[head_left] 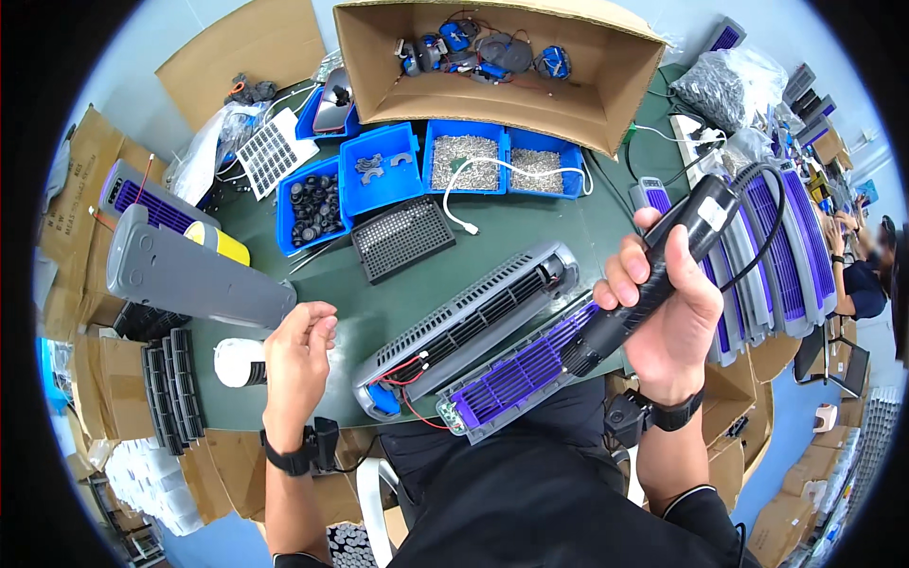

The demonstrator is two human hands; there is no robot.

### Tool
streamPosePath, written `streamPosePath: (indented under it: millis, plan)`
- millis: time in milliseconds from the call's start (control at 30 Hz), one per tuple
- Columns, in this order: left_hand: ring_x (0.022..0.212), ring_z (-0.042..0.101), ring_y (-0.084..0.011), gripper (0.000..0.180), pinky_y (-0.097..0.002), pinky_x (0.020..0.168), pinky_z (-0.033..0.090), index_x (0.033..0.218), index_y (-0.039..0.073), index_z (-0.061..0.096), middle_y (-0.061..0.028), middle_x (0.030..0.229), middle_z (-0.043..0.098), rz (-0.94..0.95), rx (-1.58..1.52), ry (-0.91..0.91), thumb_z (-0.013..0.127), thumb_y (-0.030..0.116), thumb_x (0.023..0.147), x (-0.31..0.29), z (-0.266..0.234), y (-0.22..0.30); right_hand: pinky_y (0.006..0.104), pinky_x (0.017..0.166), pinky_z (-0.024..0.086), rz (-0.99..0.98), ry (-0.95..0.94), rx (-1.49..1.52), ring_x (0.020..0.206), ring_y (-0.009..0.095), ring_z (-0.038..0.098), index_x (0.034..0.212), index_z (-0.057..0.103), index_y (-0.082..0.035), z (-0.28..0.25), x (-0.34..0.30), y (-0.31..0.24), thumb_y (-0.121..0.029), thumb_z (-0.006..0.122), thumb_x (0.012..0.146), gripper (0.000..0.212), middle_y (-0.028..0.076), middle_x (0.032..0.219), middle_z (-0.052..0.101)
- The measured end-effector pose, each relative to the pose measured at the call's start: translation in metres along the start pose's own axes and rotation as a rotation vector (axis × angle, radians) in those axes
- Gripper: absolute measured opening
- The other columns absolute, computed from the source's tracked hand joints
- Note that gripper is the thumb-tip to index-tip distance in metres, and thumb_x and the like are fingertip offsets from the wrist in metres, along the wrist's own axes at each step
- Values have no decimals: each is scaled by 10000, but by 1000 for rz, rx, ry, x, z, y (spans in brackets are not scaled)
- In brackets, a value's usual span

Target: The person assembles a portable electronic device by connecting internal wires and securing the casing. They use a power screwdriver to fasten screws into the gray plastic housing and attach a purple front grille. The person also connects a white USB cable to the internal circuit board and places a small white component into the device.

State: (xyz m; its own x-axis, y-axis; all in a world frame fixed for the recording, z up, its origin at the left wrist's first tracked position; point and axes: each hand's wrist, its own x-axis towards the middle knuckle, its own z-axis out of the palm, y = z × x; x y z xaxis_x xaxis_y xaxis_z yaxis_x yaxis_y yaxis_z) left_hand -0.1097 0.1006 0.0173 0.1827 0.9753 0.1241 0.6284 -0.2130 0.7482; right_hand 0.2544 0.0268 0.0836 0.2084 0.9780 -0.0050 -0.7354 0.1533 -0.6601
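Note:
My right hand (674,336) is wrapped round a black electric screwdriver (699,216), its cord looping off the top end. The tool's lower end points down over a purple-slatted grille panel (535,369) with a small circuit board at its near end. Beside that panel lies an open grey fan housing (464,327) with a dark ribbed roller, a blue part and red wires. My left hand (298,364) is closed, fingertips pinched together; whatever they hold is too small to make out. Close to its fingers is the end of a long grey casing (194,270).
Blue bins (377,186) of screws and small black parts line the back, below a cardboard box (502,99) of motors. A black perforated tray (402,239) sits before them. Purple-grilled units (772,256) stand at the right, with a co-worker beyond. A white spool-like object (237,363) stands at left.

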Motion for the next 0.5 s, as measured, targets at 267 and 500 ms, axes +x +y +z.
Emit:
streamPosePath:
  millis: [267,500]
  plan:
    - [654,660,-119,70,-246,575,519,955,-29,766,-116,922,715,47,-462,-180,700,-47,940,-67,31,100,398,731,473,14,12,154,715,198,554,1233,627,-88,12,-3,18,-349,598,1064,313,43,812,557]
    - [756,692,-105,76,-261,696,567,979,-37,744,-97,908,754,-87,-677,-237,771,22,938,-76,66,114,384,702,462,109,-129,318,694,195,540,1228,629,-99,7,-6,23,-366,601,1060,317,36,793,542]
